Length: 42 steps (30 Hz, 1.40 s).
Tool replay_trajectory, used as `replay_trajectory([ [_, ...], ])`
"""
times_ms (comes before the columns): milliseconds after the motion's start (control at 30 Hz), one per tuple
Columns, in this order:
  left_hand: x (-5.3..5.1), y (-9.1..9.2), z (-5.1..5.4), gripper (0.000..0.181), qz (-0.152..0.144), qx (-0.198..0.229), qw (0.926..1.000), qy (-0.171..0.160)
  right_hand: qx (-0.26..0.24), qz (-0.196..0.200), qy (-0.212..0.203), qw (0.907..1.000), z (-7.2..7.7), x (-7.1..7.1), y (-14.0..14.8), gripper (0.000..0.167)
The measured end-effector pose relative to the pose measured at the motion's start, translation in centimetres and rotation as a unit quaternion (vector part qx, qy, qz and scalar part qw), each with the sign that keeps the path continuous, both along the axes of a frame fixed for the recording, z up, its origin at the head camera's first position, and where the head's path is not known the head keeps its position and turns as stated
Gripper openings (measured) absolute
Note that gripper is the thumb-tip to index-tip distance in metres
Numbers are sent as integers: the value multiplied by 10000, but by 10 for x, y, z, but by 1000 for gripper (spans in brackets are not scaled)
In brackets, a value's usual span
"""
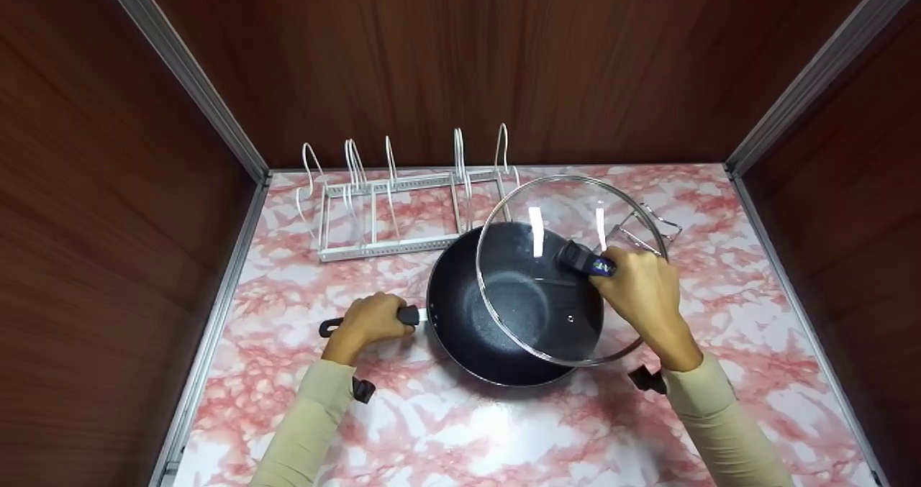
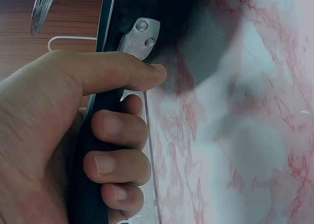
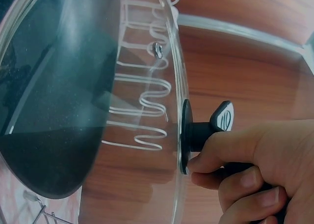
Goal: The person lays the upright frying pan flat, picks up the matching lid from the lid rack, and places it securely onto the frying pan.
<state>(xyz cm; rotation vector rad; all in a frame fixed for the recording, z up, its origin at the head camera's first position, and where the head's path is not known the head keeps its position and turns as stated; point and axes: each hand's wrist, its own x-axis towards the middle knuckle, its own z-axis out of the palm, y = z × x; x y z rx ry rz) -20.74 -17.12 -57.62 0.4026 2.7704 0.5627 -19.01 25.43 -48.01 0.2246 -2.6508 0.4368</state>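
Note:
A dark wok [image 1: 504, 357] with a long black handle sits toward the middle of the table in the head view. My left hand [image 1: 372, 319] grips that handle; in the left wrist view the fingers [image 2: 122, 128] curl round it below the riveted metal bracket [image 2: 140, 40]. My right hand [image 1: 640, 289] holds a round glass lid [image 1: 575, 199] by its black knob [image 1: 586, 259]. Held tilted, the lid overlaps the right part of the wok in the head view. In the right wrist view a gap shows between lid and wok [image 3: 59, 180].
Behind the wok stands a white wire rack [image 1: 388, 246] with several upright loops. A small chrome wire stand [image 1: 665, 228] lies at the right, partly seen through the lid. Wood-grain panels [image 1: 460, 62] enclose the marbled red-and-white table [image 1: 460, 437] at the back and sides.

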Motion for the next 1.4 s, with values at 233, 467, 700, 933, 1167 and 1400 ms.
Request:
replay_trajectory([
  [233,0,0,-1,23,-4,-76,9999,93,82,19,-168,9998,1,-1,-4,9],
  [467,-1,-1,-3,23,-33,-121,9998,121,159,68,-231,9996,0,-3,-7,8],
  [700,-1,0,-2,24,-28,-136,9998,110,97,131,-292,9994,-2,-4,-9,8],
  [933,0,1,-3,21,-10,-123,9998,144,98,154,-344,9992,-4,-4,-12,10],
  [1167,0,1,-3,16,-31,-152,9997,182,149,190,-349,9991,-4,-5,-16,9],
  [1400,0,2,-3,16,-15,-193,9996,215,208,241,-416,9986,-4,-4,-20,10],
])
